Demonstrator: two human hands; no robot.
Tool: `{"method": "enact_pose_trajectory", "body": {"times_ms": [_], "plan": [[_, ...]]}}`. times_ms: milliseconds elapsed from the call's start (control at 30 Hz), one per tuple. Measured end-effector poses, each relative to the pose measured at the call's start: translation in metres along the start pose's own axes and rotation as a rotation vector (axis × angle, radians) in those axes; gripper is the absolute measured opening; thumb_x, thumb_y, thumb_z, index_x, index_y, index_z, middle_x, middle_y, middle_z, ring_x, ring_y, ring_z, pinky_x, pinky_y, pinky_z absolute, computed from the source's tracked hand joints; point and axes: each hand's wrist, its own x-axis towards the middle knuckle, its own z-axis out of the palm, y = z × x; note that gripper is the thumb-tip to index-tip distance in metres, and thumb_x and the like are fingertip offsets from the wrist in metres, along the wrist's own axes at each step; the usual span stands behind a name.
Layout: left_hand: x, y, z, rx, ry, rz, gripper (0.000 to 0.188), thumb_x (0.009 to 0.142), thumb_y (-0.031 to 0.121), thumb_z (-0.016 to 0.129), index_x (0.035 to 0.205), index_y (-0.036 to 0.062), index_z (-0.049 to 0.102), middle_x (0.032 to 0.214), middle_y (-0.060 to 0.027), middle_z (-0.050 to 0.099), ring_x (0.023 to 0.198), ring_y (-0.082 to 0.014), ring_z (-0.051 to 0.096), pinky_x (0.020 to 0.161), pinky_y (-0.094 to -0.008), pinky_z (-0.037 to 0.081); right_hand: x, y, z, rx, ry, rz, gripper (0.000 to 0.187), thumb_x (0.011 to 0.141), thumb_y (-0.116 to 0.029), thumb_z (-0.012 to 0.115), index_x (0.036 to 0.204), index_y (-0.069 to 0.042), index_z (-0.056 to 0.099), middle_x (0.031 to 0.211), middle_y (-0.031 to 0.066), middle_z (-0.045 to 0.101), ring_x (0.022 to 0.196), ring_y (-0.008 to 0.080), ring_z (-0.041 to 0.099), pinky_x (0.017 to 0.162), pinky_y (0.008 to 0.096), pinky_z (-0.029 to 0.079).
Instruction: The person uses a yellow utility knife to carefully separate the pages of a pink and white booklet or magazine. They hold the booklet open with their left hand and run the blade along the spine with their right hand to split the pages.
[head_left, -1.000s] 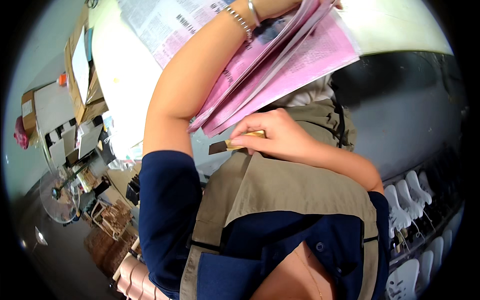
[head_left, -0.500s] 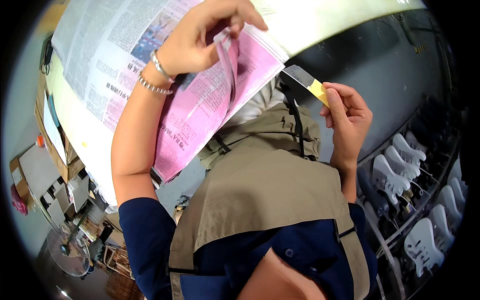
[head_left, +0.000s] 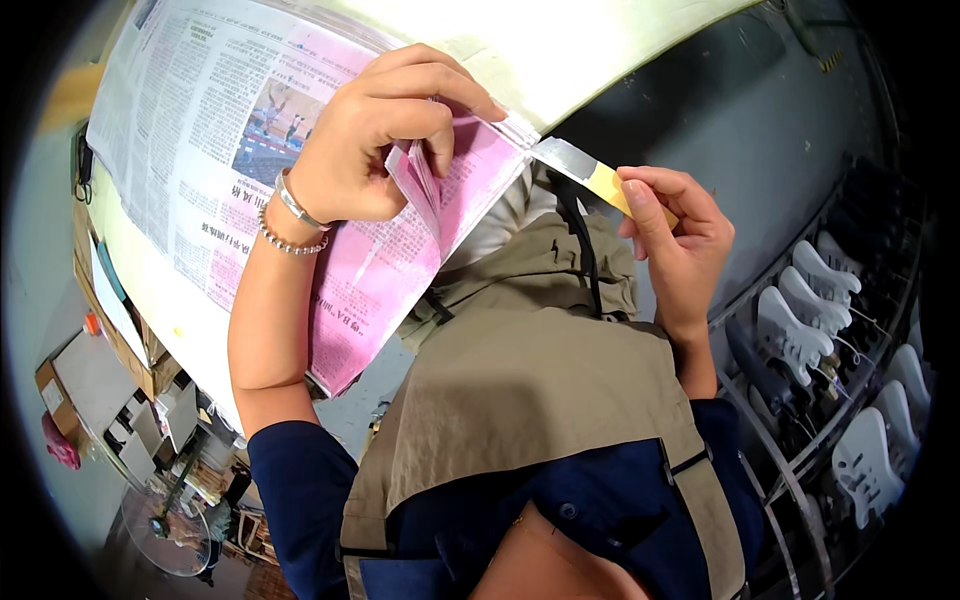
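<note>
Printed newspaper sheets [head_left: 200, 130], partly pink, lie on a pale tabletop and hang over its near edge. My left hand [head_left: 385, 145] is closed on a folded-up flap of the pink newspaper, its index finger reaching to the stack's right corner. Between the thumb and fingers of my right hand [head_left: 685, 235] is a flat metal blade with a yellow grip [head_left: 610, 187]. The blade's tip meets or nearly meets the paper's corner beside my left fingertip; I cannot tell whether it touches.
The pale tabletop [head_left: 570, 50] curves across the top. White electric guitar bodies [head_left: 868, 465] hang on a metal rack [head_left: 800, 455] at the right. A fan [head_left: 165, 525], boxes and papers stand at the lower left. Grey floor [head_left: 730, 130] shows beyond my right hand.
My left hand has come down and left, and its fingers have closed more over the flap. My right hand and the blade have shifted slightly left, staying by the paper's corner.
</note>
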Motion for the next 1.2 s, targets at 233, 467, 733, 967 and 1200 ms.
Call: {"method": "enact_pose_trajectory", "body": {"times_ms": [233,467,733,967,1200], "plan": [[0.003,0.0,0.001,0.05,-0.022,0.015,0.046,0.069,0.053,0.057,0.057,0.0091,0.052,0.102,-0.0128,0.071,0.102,-0.0326,0.06,0.09,-0.043,0.047,0.005,0.003,0.007,0.01,-0.01,0.001,0.012,0.09,-0.007,0.066,0.098,0.001,0.071,0.082,0.0039,0.068,0.063,0.0054,0.061,0.049,0.0173,0.041],[0.002,0.01,-0.004,0.274,-0.05,0.068,0.027,0.058,0.035,0.058,0.058,0.0101,0.048,0.106,-0.0103,0.072,0.107,-0.0314,0.061,0.094,-0.0474,0.046,0.005,-0.002,0.008,-0.022,-0.031,-0.064,0.012,0.089,-0.005,0.067,0.098,0.002,0.07,0.082,0.0047,0.068,0.062,0.0064,0.061,0.051,0.0181,0.043],[0.002,0.015,-0.005,0.447,-0.025,0.191,0.026,0.057,0.033,0.062,0.06,0.0112,0.05,0.101,-0.0077,0.074,0.102,-0.0315,0.065,0.095,-0.0497,0.045,0.005,-0.003,0.009,-0.024,-0.033,-0.077,0.011,0.089,-0.004,0.066,0.097,0.003,0.07,0.081,0.0048,0.068,0.062,0.0065,0.06,0.053,0.0188,0.044],[0.002,0.012,-0.009,0.299,-0.039,0.189,0.036,0.059,0.045,0.062,0.062,0.0099,0.054,0.096,-0.0089,0.074,0.096,-0.031,0.067,0.089,-0.0457,0.048,0.008,-0.005,0.009,-0.025,-0.015,-0.071,0.01,0.089,-0.004,0.067,0.096,0.003,0.07,0.08,0.005,0.068,0.062,0.0062,0.059,0.054,0.0186,0.044],[0.0,0.009,-0.001,0.248,0.011,0.154,0.031,0.053,0.035,0.061,0.062,0.0061,0.054,0.096,-0.0128,0.073,0.088,-0.0306,0.065,0.075,-0.0384,0.049,0.018,-0.023,0.002,-0.065,-0.047,-0.117,0.01,0.088,-0.004,0.067,0.095,0.004,0.07,0.077,0.0048,0.068,0.061,0.0056,0.058,0.054,0.018,0.044]]}}
